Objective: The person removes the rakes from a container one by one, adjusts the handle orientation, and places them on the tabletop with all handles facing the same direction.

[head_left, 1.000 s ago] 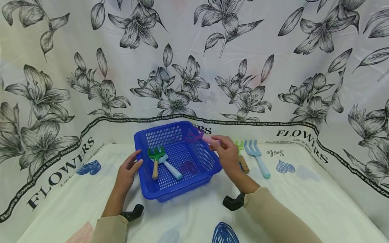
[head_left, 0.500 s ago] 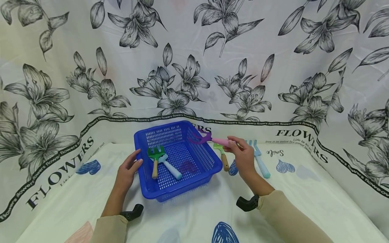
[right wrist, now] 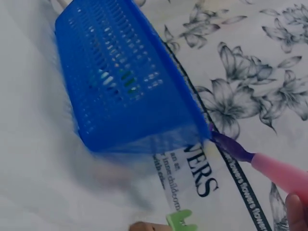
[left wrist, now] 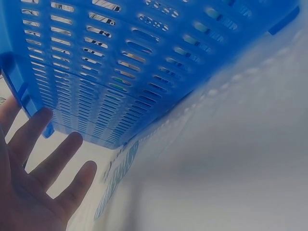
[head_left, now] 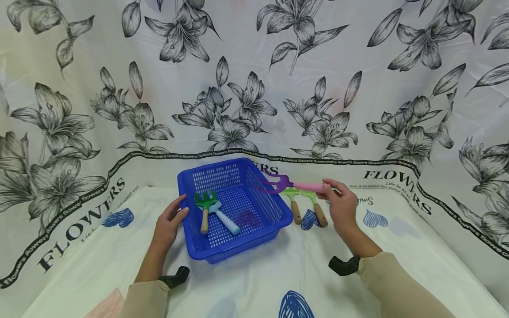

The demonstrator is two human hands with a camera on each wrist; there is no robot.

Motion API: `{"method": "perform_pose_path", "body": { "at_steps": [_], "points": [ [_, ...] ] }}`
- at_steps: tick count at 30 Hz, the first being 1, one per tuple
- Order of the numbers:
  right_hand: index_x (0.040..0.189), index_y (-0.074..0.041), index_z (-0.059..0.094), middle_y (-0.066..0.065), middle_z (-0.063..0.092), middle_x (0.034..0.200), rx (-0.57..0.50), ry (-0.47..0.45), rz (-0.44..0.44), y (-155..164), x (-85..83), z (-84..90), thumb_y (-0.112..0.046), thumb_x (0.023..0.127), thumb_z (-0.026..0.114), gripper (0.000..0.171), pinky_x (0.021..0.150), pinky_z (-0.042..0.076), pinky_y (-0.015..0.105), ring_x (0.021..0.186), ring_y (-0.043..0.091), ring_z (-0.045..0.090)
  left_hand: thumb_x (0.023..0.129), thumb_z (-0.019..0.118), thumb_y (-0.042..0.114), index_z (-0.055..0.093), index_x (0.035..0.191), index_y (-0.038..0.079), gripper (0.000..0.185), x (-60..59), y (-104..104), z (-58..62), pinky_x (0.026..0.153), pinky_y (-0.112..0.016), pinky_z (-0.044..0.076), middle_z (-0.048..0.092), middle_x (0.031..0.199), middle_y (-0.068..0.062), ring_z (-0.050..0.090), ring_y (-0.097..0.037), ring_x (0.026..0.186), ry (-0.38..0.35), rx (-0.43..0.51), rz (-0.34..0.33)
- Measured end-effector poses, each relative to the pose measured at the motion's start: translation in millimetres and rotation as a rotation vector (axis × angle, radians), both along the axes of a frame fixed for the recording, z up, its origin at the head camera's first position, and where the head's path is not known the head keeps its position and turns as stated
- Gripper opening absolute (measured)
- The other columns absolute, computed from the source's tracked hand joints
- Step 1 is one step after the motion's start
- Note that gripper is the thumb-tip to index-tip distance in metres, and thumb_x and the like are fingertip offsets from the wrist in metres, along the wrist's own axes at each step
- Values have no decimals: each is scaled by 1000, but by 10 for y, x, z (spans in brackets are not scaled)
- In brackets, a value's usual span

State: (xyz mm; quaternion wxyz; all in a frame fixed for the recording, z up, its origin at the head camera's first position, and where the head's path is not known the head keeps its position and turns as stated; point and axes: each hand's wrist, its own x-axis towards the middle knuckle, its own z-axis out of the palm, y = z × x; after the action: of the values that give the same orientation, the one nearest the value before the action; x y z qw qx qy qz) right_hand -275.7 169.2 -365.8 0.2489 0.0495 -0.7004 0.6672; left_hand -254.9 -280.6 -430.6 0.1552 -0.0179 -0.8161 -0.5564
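Observation:
My right hand (head_left: pixel 341 201) grips the pink handle of a purple-headed garden fork (head_left: pixel 308 187), held level to the right of the blue plastic basket (head_left: pixel 242 243). Its tines overlap the basket's right rim in the head view; the right wrist view shows the purple neck (right wrist: pixel 233 147) by the basket corner. My left hand (head_left: pixel 166 227) is at the basket's left rim, fingertips right at the edge. In the left wrist view its fingers (left wrist: pixel 72 144) are spread beside the slotted wall. Inside the basket, a green hand rake (head_left: pixel 205 207) lies across a light-blue-handled tool (head_left: pixel 227 222) whose head is partly covered.
Two light-green rakes with wooden handles (head_left: pixel 296 212) (head_left: pixel 320 214) lie right of the basket, under the held fork. A white, heart-printed cloth (head_left: pixel 254 287) covers the table. A flower-printed curtain (head_left: pixel 278 101) hangs behind. Dark wrist mounts (head_left: pixel 175 277) sit on both wrists.
My right hand has moved right with the garden fork, bringing its head from over the basket to the right rim. The light-blue fork on the table is now behind that hand. My left hand stays.

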Motion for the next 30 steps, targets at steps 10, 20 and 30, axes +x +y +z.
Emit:
{"method": "perform_pose_path", "body": {
  "at_steps": [10, 20, 30],
  "points": [
    [115, 3, 67, 7, 59, 103, -81, -23, -106, 363, 34, 83, -14, 93, 67, 28, 75, 53, 17, 72, 7, 69, 100, 53, 36, 35, 152, 20, 57, -4, 9, -9, 107, -61, 29, 32, 154, -17, 30, -41, 139, 10, 18, -9],
    [112, 3, 68, 4, 60, 104, -154, -76, -164, 702, 174, -21, -12, 88, 73, 28, 71, 51, 10, 71, 9, 69, 100, 52, 40, 36, 151, 20, 58, 10, 5, 1, 106, -61, 30, 32, 154, -16, 30, -41, 140, -3, 2, 5],
    [113, -3, 68, 3, 58, 106, -168, -132, -238, 952, 349, -171, -12, 88, 73, 28, 71, 52, 15, 75, 6, 68, 100, 52, 42, 36, 151, 20, 58, 2, 18, 4, 106, -61, 30, 33, 153, -17, 31, -41, 139, 7, 3, 3]
  ]
}}
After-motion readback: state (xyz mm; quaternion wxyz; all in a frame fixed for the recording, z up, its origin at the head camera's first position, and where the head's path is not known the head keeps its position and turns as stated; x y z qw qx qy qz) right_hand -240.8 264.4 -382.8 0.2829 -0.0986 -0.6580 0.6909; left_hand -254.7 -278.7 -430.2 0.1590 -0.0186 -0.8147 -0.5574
